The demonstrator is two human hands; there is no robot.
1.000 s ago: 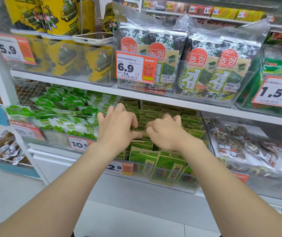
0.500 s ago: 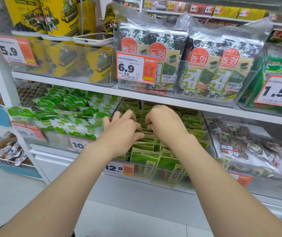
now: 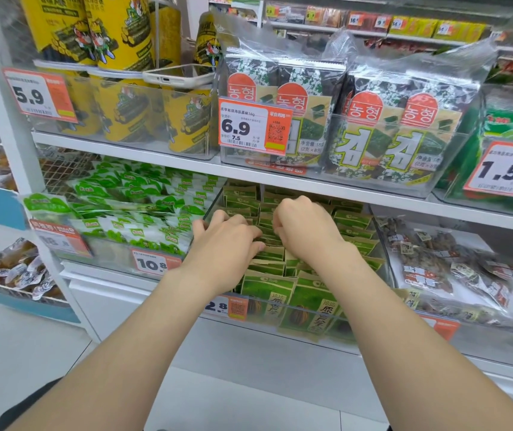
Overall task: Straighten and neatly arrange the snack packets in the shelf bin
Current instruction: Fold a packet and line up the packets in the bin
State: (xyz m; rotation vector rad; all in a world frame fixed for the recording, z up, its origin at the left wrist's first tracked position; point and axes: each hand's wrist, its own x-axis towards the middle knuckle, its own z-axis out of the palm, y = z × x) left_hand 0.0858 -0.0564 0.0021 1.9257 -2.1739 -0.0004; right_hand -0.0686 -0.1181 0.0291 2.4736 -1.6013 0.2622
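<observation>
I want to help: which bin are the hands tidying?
The clear plastic bin holding green-and-tan paper packets; only it has the left hand and right hand inside.

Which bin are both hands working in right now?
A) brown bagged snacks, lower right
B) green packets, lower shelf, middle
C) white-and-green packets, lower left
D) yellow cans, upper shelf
B: the left hand and right hand are both down among the upright green packets in the middle clear bin.
</observation>
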